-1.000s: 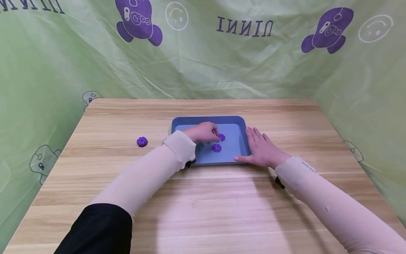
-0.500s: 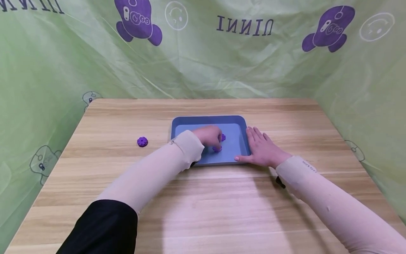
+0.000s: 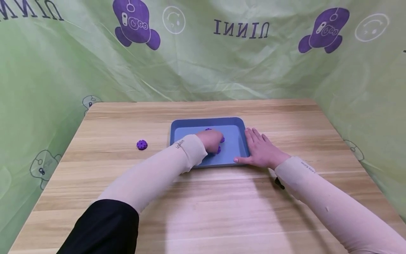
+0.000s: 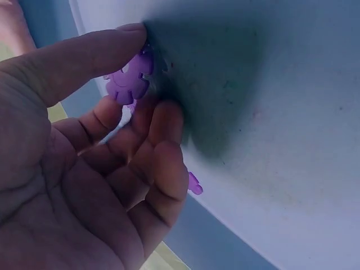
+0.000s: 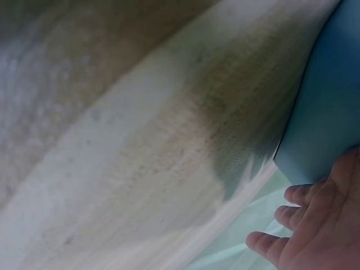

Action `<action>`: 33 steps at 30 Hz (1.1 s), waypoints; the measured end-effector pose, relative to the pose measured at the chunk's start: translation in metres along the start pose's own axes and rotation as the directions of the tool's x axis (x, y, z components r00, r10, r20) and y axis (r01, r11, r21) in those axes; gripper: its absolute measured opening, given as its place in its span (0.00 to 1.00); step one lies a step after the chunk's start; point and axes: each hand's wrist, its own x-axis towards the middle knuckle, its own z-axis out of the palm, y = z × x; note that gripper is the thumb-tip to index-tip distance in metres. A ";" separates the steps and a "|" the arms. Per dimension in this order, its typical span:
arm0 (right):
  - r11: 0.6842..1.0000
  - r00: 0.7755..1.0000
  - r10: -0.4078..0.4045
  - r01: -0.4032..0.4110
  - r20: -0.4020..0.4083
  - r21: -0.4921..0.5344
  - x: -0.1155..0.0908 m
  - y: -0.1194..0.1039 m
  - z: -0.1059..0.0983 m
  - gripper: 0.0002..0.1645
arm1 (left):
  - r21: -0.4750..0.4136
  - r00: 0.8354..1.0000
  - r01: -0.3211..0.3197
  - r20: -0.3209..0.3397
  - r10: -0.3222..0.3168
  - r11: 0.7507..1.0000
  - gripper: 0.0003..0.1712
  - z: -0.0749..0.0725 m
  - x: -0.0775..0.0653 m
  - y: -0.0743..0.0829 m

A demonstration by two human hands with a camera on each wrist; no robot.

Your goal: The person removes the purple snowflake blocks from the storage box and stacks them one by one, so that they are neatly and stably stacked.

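Observation:
A shallow blue tray [image 3: 234, 155] stands on the wooden table. My left hand [image 3: 210, 141] reaches down into it, and its thumb and index finger pinch a purple interlocking disc [image 4: 130, 79] with a notched, flower-like edge. Another such disc [image 3: 222, 139] shows just right of the hand, and a third disc [image 3: 208, 129] peeks out behind it, partly hidden. My right hand [image 3: 263, 150] lies with straight, spread fingers along the tray's right side, its thumb at the near right corner of the rim.
To the left of the tray, a purple piece [image 3: 142, 145] of the same notched shape rests on the table [image 3: 104, 169]. Green printed cloth [image 3: 190, 63] hangs behind the table and along both sides.
My left hand has shifted slightly right and nearer, from beside the far disc onto the near one. The disc behind the hand has come into sight. The right hand stays in place.

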 end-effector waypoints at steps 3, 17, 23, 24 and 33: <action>1.000 1.000 0.002 -0.002 0.001 -0.027 0.000 -0.002 -0.002 0.73 | -0.008 1.000 0.005 0.012 -0.004 1.000 0.05 -0.001 -0.003 0.000; 0.993 1.000 -0.022 0.020 -0.021 -0.120 0.000 -0.004 -0.003 0.73 | 0.042 0.999 -0.046 0.011 0.045 0.998 0.03 0.002 0.001 -0.002; 0.993 1.000 -0.020 0.019 -0.013 -0.115 -0.001 -0.005 -0.001 0.73 | -0.073 0.998 -0.050 -0.033 0.048 0.996 0.10 -0.006 -0.013 -0.011; 0.993 1.000 -0.020 0.018 -0.013 -0.114 -0.001 -0.005 -0.001 0.73 | -0.109 0.998 -0.040 -0.050 0.035 0.993 0.10 -0.008 -0.016 -0.015; 0.994 1.000 -0.010 0.012 0.012 -0.111 -0.001 -0.007 -0.005 0.73 | -0.379 0.983 -0.022 -0.178 -0.049 0.925 0.10 -0.026 -0.055 -0.051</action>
